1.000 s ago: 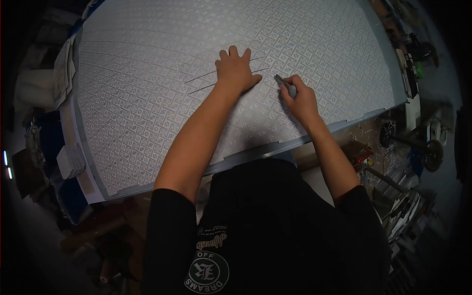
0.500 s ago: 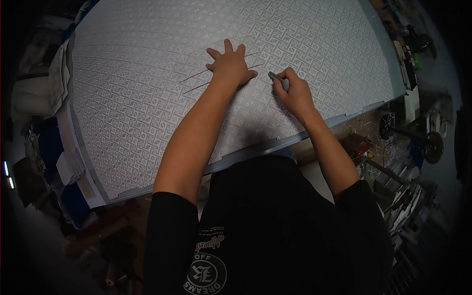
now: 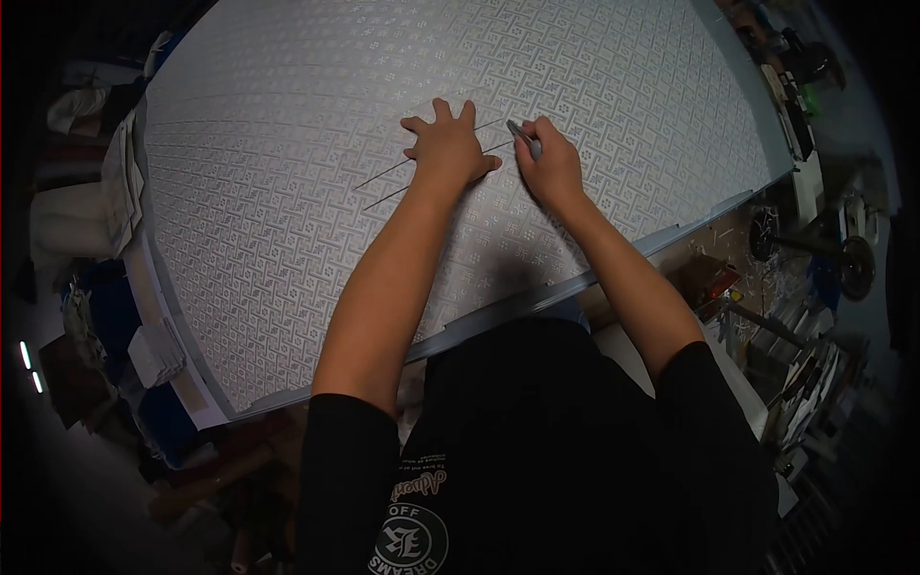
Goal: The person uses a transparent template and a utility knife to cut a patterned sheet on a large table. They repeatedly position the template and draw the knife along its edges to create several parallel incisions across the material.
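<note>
A large sheet of silvery patterned fabric [image 3: 278, 259] spreads under both hands, printed or woven with a lattice and small flowers. My left hand [image 3: 448, 144] lies flat on it with fingers spread, across two thin dark parallel lines [image 3: 386, 174] that run slantwise over the surface. In my right hand [image 3: 551, 168] is a slim grey utility knife [image 3: 524, 137], gripped with its tip pointing up and left. That tip is close to the right-hand end of the upper line, just right of my left hand.
A grey table edge [image 3: 479, 331] runs along my body. Folded white cloth or paper [image 3: 156, 356] lies by the left side. To the right are a round metal stand [image 3: 856, 266], scraps on the floor and stacked material [image 3: 805, 398].
My right hand with the knife has moved left and up, closer to the left hand and the lines' ends. The left hand stays on the fabric; the whole view has shifted slightly.
</note>
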{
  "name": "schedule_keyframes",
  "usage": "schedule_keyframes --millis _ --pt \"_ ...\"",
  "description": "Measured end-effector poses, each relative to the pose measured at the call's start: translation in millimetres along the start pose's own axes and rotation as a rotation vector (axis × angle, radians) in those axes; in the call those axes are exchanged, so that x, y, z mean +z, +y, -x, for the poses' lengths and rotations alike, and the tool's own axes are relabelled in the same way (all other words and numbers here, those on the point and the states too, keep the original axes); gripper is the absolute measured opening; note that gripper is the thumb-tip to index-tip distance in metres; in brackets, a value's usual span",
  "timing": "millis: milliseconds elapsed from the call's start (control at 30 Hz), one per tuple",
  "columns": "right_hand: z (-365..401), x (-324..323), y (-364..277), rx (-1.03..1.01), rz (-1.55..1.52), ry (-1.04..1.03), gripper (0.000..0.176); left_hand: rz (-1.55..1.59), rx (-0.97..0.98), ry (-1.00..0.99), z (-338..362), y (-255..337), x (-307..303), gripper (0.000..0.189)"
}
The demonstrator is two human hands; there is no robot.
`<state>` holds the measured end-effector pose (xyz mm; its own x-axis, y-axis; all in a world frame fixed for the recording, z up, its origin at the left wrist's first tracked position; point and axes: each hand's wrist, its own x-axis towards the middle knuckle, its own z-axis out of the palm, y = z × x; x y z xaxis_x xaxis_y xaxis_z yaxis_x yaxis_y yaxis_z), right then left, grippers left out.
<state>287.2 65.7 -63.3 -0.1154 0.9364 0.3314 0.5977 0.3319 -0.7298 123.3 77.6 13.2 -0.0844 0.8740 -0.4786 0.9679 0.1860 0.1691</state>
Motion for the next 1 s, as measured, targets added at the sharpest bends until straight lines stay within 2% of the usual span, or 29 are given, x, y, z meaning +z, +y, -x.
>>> schedule_keyframes --millis 167,433,667,767,800,867,933,1000 --pt "-51 26 3 0.033 0.03 -0.035 0.02 -0.02 0.002 -0.001 2 0 -2 0.105" --pt "-53 42 6 0.013 0.068 0.065 0.018 0.009 0.0 0.034 3 -1 2 0.105" --pt "-64 28 16 0.046 0.032 -0.046 0.018 0.033 -0.011 0.037 4 -1 3 0.105" --pt "-87 1 26 0.011 -0.083 -0.304 0.019 0.081 -0.046 0.065 2 -1 7 0.109" --pt "-100 -10 27 0.006 -0.094 -0.318 0.019 0.083 -0.063 0.063 1 -1 7 0.109" --pt "-134 -23 34 -0.165 -0.082 -0.627 0.02 0.085 -0.062 0.066 2 1 5 0.109" --pt "-167 -27 33 -0.219 -0.129 -0.731 0.019 0.076 -0.074 0.067 3 1 4 0.108" --pt "-193 -25 34 -0.334 -0.118 -0.989 0.018 0.066 -0.084 0.068 0 0 5 0.107"
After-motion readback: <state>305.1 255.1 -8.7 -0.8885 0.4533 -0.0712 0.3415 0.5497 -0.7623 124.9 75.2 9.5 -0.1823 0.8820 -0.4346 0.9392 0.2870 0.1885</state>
